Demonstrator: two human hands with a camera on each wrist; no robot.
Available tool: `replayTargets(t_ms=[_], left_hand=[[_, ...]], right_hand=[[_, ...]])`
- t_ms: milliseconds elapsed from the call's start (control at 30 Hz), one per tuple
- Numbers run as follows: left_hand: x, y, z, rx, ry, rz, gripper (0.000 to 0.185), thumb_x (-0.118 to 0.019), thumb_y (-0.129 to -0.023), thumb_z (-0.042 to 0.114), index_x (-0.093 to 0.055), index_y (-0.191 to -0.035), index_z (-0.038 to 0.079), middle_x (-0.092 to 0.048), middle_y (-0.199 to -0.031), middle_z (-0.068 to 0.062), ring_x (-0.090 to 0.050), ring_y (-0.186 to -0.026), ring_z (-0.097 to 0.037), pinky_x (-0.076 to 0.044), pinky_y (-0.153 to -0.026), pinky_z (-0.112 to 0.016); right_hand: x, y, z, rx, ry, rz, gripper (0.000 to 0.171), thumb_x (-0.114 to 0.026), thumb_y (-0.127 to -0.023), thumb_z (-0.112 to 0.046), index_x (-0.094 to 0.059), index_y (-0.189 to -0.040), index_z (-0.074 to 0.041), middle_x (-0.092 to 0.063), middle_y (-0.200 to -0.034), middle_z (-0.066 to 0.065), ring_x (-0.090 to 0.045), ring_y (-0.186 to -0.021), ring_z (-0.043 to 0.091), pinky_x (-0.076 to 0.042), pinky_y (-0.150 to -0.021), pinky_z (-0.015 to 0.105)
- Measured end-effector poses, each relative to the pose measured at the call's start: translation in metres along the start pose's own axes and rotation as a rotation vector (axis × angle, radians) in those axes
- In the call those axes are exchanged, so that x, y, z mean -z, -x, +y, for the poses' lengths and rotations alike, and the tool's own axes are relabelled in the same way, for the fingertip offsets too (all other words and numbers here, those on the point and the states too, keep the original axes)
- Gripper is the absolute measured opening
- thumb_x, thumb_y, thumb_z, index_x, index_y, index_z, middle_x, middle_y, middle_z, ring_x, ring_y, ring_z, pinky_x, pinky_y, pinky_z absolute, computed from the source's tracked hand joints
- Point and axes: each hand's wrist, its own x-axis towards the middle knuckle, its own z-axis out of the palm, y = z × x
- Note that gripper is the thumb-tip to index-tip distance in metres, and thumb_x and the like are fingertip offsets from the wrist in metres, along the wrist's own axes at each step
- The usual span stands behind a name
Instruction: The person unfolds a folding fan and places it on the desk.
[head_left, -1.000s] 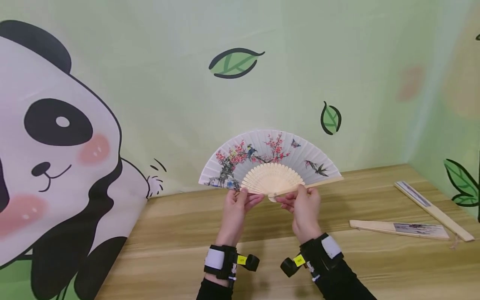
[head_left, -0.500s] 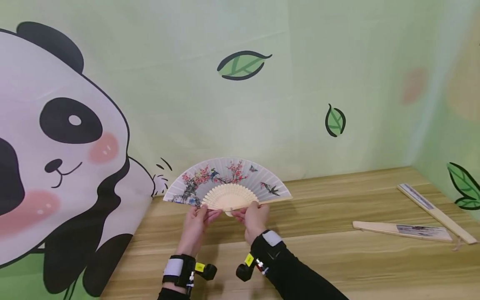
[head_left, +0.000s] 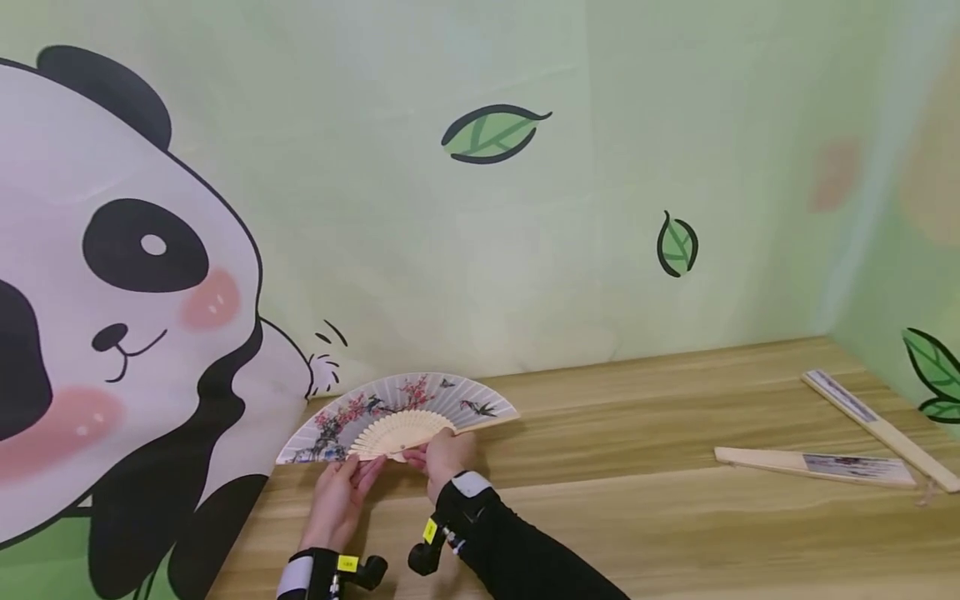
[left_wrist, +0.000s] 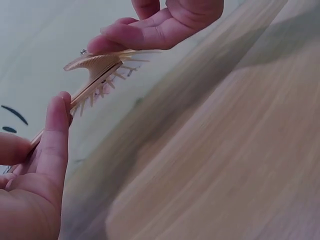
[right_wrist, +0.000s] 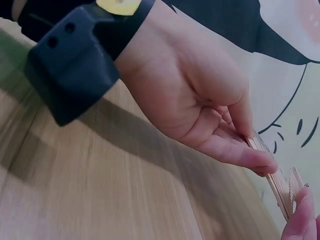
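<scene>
Spread wide, a folding fan (head_left: 402,427) with a white leaf of pink blossoms and birds and pale slatted ribs is held by both hands, close over the table's back left. My left hand (head_left: 335,498) pinches its left guard stick between thumb and fingers. On the other side my right hand (head_left: 450,457) pinches the right end near the pivot. In the left wrist view the ribs (left_wrist: 95,65) run edge-on between the two hands. The right wrist view shows my left hand (right_wrist: 200,105) gripping the stacked sticks (right_wrist: 275,187), with right fingertips at the lower corner.
Two folded fans (head_left: 817,467) (head_left: 881,429) lie at an angle to each other on the right of the wooden table (head_left: 600,533). A green backdrop (head_left: 360,208) with a printed panda (head_left: 150,333) and leaves rises along the back and left.
Both hands have carried the spread fan left and down, from the middle of the table to its back left beside the panda. The folded fans stay where they were.
</scene>
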Motion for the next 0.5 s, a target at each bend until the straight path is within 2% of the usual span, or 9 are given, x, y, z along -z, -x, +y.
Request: replayTargets(t_ms=[133,400,500], left_hand=[[0.011,0.003,0.001,0.021,0.014,0.021,0.018,-0.03,-0.107,0.009,-0.033,-0.121,-0.003,-0.068,-0.095,-0.009,-0.069,-0.091,-0.013,-0.049,-0.094,-0.027],[0.021,0.006,-0.001,0.034,0.019,0.045,0.029,-0.031,-0.107,0.007,-0.031,-0.131,-0.009,-0.067,-0.096,-0.009,-0.069,-0.091,-0.013,-0.048,-0.094,-0.026],[0.026,0.008,0.0,0.053,0.002,0.076,0.034,-0.031,-0.106,0.007,-0.027,-0.135,-0.011,-0.066,-0.095,-0.01,-0.069,-0.09,-0.014,-0.049,-0.093,-0.026]], right_hand=[[-0.006,0.001,0.008,-0.019,0.012,-0.004,0.02,-0.031,-0.098,-0.002,-0.047,-0.098,0.01,-0.063,-0.069,0.02,-0.069,-0.057,0.025,-0.055,-0.048,0.029],[-0.007,0.001,0.015,-0.079,0.036,-0.015,0.023,-0.032,-0.097,0.0,-0.051,-0.098,0.013,-0.065,-0.073,0.021,-0.068,-0.058,0.021,-0.054,-0.048,0.024],[-0.007,0.003,0.017,-0.104,0.046,-0.009,0.023,-0.034,-0.096,0.002,-0.054,-0.094,0.014,-0.064,-0.073,0.02,-0.068,-0.059,0.021,-0.054,-0.049,0.024]])
